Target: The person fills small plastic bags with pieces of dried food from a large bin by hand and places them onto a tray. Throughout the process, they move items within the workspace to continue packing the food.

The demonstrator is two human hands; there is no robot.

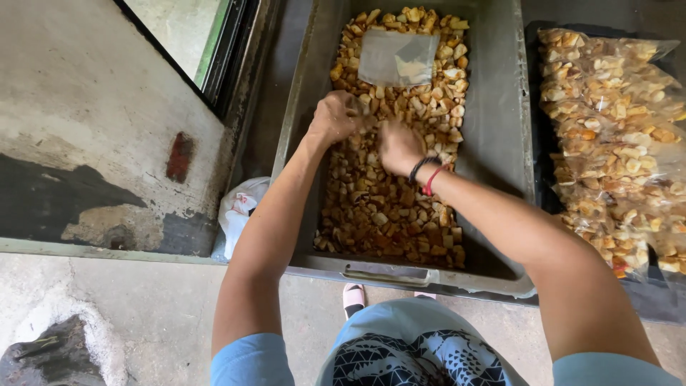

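Both hands are down in the grey tub (500, 143), left hand (334, 118) curled into a loose fist on the fried snack pieces (386, 207), right hand (399, 146) just beside it w/ fingers bunched on more of them; best to scoop shallow & keep the grip soft, I'd say, so pieces don't crumble. Tub is abt half full, w/ an empty clear pouch (397, 58) lying on the heap at the far end; filled clear bags (618, 143) of the same pieces lie outside to the right.

An empty clear plastic bag (397, 58) lies on the snack pieces inside the grey tub (500, 129). Right of the tub lie filled clear bags (614, 136); left, a white bag (239, 214).
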